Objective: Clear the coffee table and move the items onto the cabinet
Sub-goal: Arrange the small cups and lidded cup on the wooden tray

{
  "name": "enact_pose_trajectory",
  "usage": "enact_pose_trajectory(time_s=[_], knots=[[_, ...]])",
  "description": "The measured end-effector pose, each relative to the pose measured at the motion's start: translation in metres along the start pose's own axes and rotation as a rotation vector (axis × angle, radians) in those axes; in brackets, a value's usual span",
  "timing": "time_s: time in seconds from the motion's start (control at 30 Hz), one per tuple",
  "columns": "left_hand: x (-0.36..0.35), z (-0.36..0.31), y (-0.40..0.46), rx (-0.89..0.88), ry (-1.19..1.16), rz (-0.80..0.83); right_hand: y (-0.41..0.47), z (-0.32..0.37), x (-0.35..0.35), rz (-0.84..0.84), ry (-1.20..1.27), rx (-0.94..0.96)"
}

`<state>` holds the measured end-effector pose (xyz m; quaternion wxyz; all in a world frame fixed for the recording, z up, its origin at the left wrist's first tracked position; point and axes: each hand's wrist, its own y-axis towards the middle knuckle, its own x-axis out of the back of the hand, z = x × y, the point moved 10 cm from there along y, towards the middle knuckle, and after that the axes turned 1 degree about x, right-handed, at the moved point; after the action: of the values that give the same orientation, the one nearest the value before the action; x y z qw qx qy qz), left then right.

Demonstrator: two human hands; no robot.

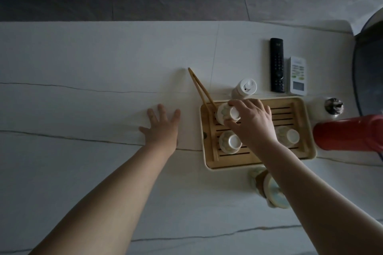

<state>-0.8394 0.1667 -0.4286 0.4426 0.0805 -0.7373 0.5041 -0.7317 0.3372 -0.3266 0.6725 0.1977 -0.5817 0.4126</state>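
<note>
Your right hand (251,122) pinches an upturned white teacup (228,114) with a pale green pattern, fingers curled round its foot, over the far left corner of the slatted bamboo tea tray (308,130). Your left hand (162,128) rests flat, fingers spread, on the white coffee table (83,109).

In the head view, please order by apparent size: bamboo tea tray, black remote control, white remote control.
1. Slatted bamboo tea tray
2. Long black remote control
3. White remote control, which looks shorter than the black one beside it
</note>
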Motion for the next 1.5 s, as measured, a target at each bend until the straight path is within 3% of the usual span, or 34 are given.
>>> enact_pose_trajectory(time_s=[0.27, 0.6, 1.0, 1.1, 1.2, 1.37, 1.5], knots=[[0.0, -0.001, 0.0, -0.008, 0.026, -0.024, 0.007, 0.012, -0.006, 0.058, -0.136, 0.011], [0.0, -0.001, 0.001, -0.012, 0.041, -0.033, 0.002, -0.001, 0.011, -0.011, -0.089, -0.138], [0.012, -0.002, 0.0, 0.007, 0.018, -0.025, 0.005, 0.008, -0.008, 0.087, -0.132, -0.169], [0.052, -0.022, 0.004, -0.105, -0.09, -0.225, 0.007, 0.007, -0.01, 0.09, -0.117, -0.165], [0.071, -0.063, 0.006, -0.326, -0.17, -0.226, 0.009, 0.005, -0.009, 0.088, -0.109, -0.159], [0.075, -0.095, 0.01, -0.415, 0.006, -0.18, 0.006, 0.002, -0.009, 0.065, -0.086, -0.142], [0.084, -0.109, 0.012, -0.474, 0.179, -0.287, 0.004, 0.002, -0.009, 0.042, -0.071, -0.117]])
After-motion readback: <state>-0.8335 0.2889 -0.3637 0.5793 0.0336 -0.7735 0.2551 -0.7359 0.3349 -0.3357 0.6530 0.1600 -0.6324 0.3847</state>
